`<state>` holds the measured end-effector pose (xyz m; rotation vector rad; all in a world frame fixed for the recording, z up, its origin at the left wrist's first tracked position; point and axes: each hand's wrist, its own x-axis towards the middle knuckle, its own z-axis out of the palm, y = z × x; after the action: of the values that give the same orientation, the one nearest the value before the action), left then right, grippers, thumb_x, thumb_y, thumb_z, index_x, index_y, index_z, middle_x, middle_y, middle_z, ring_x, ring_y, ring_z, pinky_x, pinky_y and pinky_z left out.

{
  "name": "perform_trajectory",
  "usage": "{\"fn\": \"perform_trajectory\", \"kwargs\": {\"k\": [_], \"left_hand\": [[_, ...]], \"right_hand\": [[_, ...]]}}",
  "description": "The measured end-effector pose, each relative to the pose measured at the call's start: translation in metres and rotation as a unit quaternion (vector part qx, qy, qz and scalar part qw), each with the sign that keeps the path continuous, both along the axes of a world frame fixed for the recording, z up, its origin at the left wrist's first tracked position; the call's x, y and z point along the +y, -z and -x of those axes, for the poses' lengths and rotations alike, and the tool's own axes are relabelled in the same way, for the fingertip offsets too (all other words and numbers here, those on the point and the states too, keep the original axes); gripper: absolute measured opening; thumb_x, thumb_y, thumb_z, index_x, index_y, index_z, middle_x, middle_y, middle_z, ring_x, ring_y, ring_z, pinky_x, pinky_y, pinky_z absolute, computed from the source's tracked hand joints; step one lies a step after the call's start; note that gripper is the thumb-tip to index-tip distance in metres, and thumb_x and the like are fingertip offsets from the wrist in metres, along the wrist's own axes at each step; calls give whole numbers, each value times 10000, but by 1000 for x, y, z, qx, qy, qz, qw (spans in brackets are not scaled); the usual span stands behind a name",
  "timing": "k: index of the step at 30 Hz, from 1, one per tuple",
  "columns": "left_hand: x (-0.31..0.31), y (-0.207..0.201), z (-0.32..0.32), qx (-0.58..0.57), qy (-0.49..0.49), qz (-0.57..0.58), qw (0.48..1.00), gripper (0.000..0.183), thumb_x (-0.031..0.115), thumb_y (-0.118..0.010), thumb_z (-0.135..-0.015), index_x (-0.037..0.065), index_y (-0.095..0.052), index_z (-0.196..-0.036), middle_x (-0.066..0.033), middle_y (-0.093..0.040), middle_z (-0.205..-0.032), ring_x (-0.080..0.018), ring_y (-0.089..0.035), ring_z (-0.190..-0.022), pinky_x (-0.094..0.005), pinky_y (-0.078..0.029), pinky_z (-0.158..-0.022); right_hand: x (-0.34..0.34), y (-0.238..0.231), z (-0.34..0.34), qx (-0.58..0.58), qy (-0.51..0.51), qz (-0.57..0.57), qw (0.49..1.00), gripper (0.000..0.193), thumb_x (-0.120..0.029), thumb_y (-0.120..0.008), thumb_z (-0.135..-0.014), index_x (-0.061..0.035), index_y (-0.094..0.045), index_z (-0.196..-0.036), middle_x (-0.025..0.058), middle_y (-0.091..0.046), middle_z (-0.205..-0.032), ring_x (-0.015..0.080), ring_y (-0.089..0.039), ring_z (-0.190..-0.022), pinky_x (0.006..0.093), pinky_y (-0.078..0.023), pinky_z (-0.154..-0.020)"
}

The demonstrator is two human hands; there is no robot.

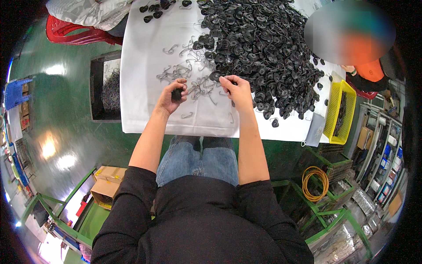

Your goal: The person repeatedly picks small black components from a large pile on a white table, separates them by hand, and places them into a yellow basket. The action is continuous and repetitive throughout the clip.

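My left hand is curled round a black round disc above the white-covered table. My right hand is closed, thumb and fingers pinched together at the near left edge of a big heap of black discs. What the pinch holds is too small to make out. Between and beyond my hands lie loose bent wire hooks. Many discs in the heap appear to have wire hooks on them.
A few black discs lie at the far left of the table. At the right end stands a yellow basket beside a grey flat piece. Across the right corner is another person. A red chair stands left of the table.
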<state>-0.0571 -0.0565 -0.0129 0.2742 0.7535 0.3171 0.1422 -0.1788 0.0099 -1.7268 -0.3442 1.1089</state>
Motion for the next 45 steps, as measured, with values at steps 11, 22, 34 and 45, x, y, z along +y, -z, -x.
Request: {"fn": "perform_trajectory", "kwargs": {"k": [11,22,34,45], "left_hand": [[-40,19,-45,302,167,-468,813,238,243,-658,-754,23,-644,-846,-12,-563,-651,-87,-489,-511,-239,-398,-468],[-82,23,-125,392,264,-688,550,359,273,-694,-698,70,-535,-948,-117,-517,-924,-333,-571,-791,-414,-468,-659],[-6,21,-77,329,293,-400,803,260,237,-695,-722,68,-642,-912,3,-586,-692,-97,-519,-601,-252,-394,-517],[3,-5,-47,368,282,-535,706,210,221,-639,-791,59,-635,-924,23,-517,-623,-83,-453,-567,-204,-347,-495]], "right_hand": [[-59,14,-40,-228,10,247,942,255,-314,-684,-686,-77,-684,-780,110,-650,-697,259,-626,-688,365,-471,-625],[-110,8,-46,-106,79,220,966,283,-284,-702,-678,-17,-667,-768,71,-632,-662,152,-570,-562,281,-443,-557],[-105,6,-40,-13,90,125,988,254,-282,-696,-712,-38,-627,-736,-22,-545,-597,42,-486,-530,198,-329,-430],[-100,-6,-39,381,97,-267,880,215,-226,-604,-802,-58,-536,-920,67,-572,-881,150,-556,-720,219,-342,-416]]}}
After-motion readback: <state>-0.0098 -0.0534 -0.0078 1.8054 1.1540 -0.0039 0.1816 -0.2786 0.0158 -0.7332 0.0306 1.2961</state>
